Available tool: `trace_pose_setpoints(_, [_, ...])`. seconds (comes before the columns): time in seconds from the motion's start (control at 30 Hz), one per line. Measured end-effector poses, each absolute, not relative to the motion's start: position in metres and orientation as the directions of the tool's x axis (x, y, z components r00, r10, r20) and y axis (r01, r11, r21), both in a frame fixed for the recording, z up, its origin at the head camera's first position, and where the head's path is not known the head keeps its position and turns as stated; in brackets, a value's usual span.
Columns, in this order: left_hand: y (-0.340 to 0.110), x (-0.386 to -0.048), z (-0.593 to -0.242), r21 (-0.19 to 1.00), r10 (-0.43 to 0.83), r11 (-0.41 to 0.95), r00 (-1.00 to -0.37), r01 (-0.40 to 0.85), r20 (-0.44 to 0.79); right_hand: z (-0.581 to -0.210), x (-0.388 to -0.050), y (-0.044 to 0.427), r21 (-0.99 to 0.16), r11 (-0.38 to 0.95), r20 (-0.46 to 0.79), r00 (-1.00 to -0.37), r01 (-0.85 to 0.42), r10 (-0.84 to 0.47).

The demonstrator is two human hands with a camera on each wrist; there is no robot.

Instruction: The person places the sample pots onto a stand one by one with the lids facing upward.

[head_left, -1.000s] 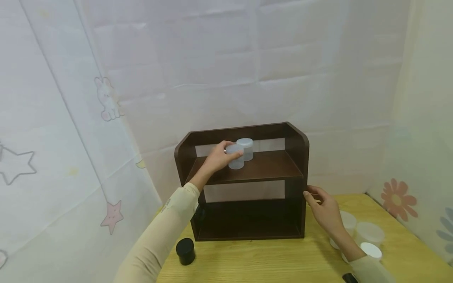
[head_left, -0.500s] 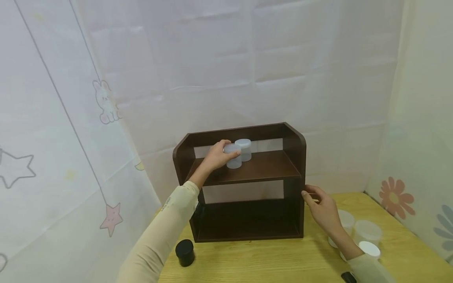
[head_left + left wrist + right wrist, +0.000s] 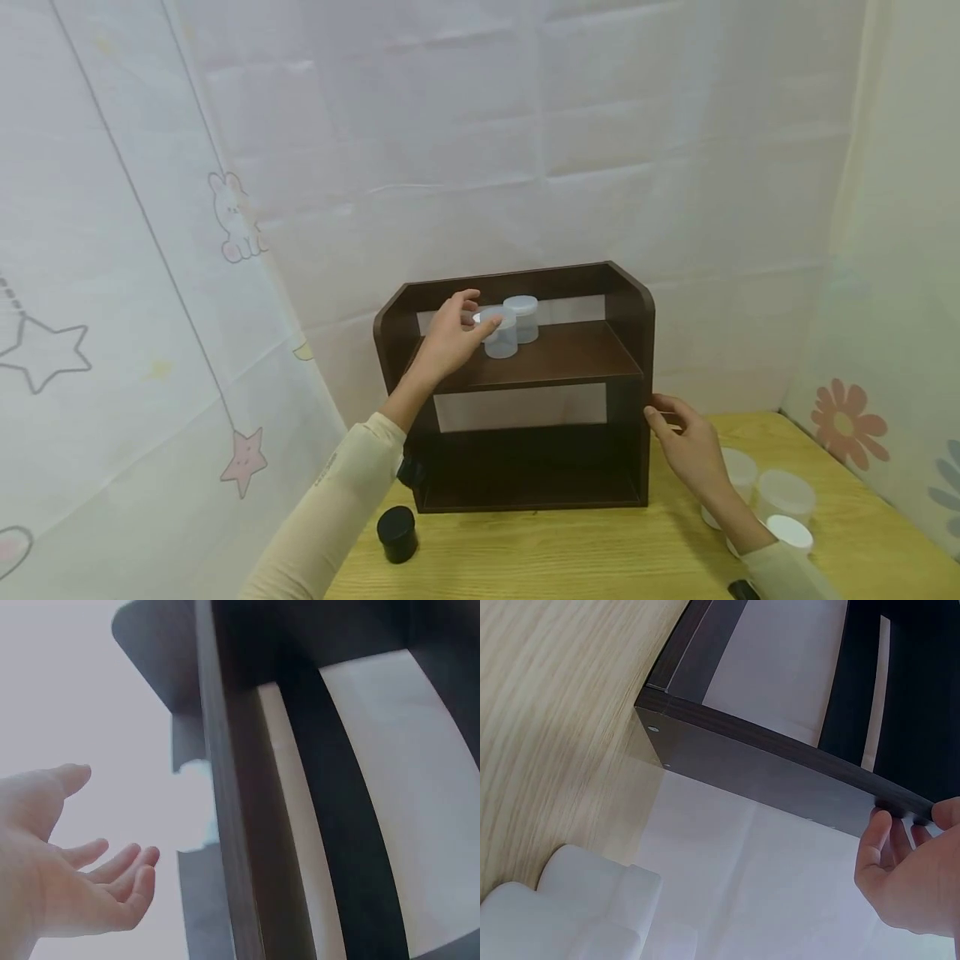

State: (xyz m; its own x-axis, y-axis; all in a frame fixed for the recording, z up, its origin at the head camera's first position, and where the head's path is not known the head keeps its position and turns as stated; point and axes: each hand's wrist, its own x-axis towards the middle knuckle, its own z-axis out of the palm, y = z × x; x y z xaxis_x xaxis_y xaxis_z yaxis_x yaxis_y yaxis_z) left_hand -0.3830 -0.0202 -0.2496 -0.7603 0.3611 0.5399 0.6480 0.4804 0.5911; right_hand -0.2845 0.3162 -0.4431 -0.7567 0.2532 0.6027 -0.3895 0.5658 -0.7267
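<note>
A dark brown two-tier shelf unit [image 3: 570, 354] stands on the wooden table. Two translucent lidded jars are on its upper shelf: a front jar [image 3: 501, 340] and, just behind to its right, a back jar [image 3: 528, 320]. My left hand [image 3: 450, 340] is at the left of the front jar, fingers spread and loosely bent, holding nothing. In the left wrist view that hand [image 3: 82, 862] is apart from a washed-out pale jar [image 3: 196, 806]. My right hand [image 3: 688, 442] holds the front edge of the shelf's right side panel [image 3: 757, 772], thumb at the edge, fingers on the outer face.
A small black lidded jar [image 3: 397, 534] stands on the table [image 3: 525, 554] at the shelf's front left. Several translucent and white-lidded jars [image 3: 785, 496] cluster at the right beside my right forearm. A dark object [image 3: 411, 471] shows by the shelf's lower left side.
My left hand has let go of the front jar and drawn slightly left, its fingers opening. The jar stays on the upper shelf. My right hand keeps its place on the side panel.
</note>
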Motion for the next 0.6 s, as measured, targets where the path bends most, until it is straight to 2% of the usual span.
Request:
trace_pose_setpoints(0.23, [-0.042,-0.334,-0.265,0.585,0.360,0.378,-0.696,0.718,0.621,-0.441,-0.288,0.314,-0.736,0.554,0.593,-0.765,-0.389,0.251])
trace_pose_setpoints(0.47, [-0.078,-0.293,-0.304,0.598,0.383,0.383,-0.710,0.704,0.591,-0.443,-0.289,0.313,-0.736,0.558,0.589,-0.770,-0.384,0.246])
trace_pose_setpoints(0.6, [-0.102,-0.280,-0.337,0.616,0.392,0.432,-0.752,0.659,0.529,-0.444,-0.290,0.315,-0.734,0.561,0.587,-0.772,-0.382,0.242])
